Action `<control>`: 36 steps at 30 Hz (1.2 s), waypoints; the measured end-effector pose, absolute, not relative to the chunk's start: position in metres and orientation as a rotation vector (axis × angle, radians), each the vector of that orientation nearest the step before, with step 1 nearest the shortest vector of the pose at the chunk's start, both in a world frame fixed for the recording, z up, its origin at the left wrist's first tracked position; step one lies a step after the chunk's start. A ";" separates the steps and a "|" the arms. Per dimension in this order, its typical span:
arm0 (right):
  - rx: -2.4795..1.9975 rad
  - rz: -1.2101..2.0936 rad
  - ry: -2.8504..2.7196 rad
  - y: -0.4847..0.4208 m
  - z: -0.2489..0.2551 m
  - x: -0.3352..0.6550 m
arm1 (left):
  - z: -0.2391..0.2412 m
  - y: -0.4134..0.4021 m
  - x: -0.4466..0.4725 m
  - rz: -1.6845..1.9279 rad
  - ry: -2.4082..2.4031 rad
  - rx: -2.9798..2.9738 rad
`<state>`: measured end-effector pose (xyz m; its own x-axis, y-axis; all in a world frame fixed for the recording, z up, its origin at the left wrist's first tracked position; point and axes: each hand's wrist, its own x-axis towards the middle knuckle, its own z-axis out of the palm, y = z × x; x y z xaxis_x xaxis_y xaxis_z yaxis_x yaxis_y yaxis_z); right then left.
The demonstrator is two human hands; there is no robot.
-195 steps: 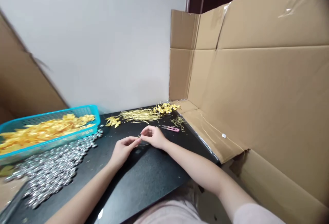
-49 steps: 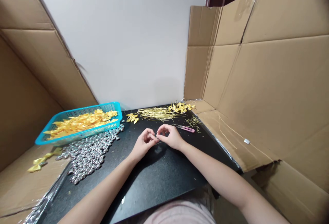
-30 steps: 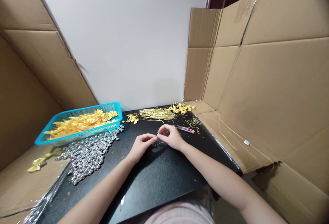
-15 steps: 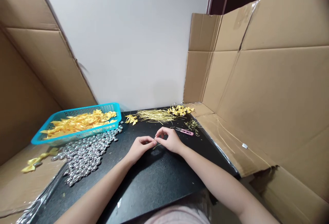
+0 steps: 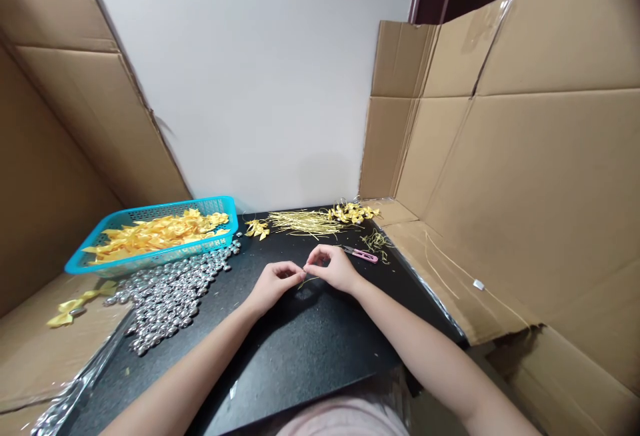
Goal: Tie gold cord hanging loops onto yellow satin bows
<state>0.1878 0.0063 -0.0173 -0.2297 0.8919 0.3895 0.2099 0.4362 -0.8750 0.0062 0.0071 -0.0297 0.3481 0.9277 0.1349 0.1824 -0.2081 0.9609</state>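
Observation:
My left hand (image 5: 274, 285) and my right hand (image 5: 334, 269) meet fingertip to fingertip above the black tabletop (image 5: 300, 349). Each is closed in a pinch. A thin yellow-green cord (image 5: 311, 280) shows just under the fingertips, one end sticking out; the rest is hidden by the fingers. Pink-handled thread snips (image 5: 364, 256) lie just right of my right hand. Behind my hands is a pile of cut gold cords (image 5: 305, 223), with finished-looking yellow ribbon bows (image 5: 353, 212) at its right end and a few more bows (image 5: 257, 229) at its left.
At the left stands a blue plastic basket (image 5: 83, 264) full of yellow ribbon bows (image 5: 160, 236). Many shiny silver beads (image 5: 170, 296) spread before it. Cord scraps (image 5: 376, 241) lie beyond the snips. Cardboard walls (image 5: 540, 176) flank the table; a loose cord with a white tag (image 5: 479, 285) lies right.
The whole view has shifted slightly. My hands stay together, and the fingertips of my right hand have closed in a little more around the cord.

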 end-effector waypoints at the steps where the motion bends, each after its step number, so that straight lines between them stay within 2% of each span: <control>1: -0.970 0.881 -1.705 0.007 -0.018 0.188 | -0.030 0.007 0.006 0.964 1.014 1.637; 23: -1.014 1.069 -1.779 0.012 -0.020 0.192 | -0.028 0.006 0.007 1.015 1.045 1.590; 36: -0.962 0.912 -1.826 0.008 -0.017 0.191 | -0.024 0.004 0.007 0.926 0.979 1.626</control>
<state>0.1909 0.0076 -0.0167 -0.3361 0.8765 0.3446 0.2508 0.4360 -0.8643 0.0070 0.0039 -0.0242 0.3828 0.9167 0.1142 0.1650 -0.1895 0.9679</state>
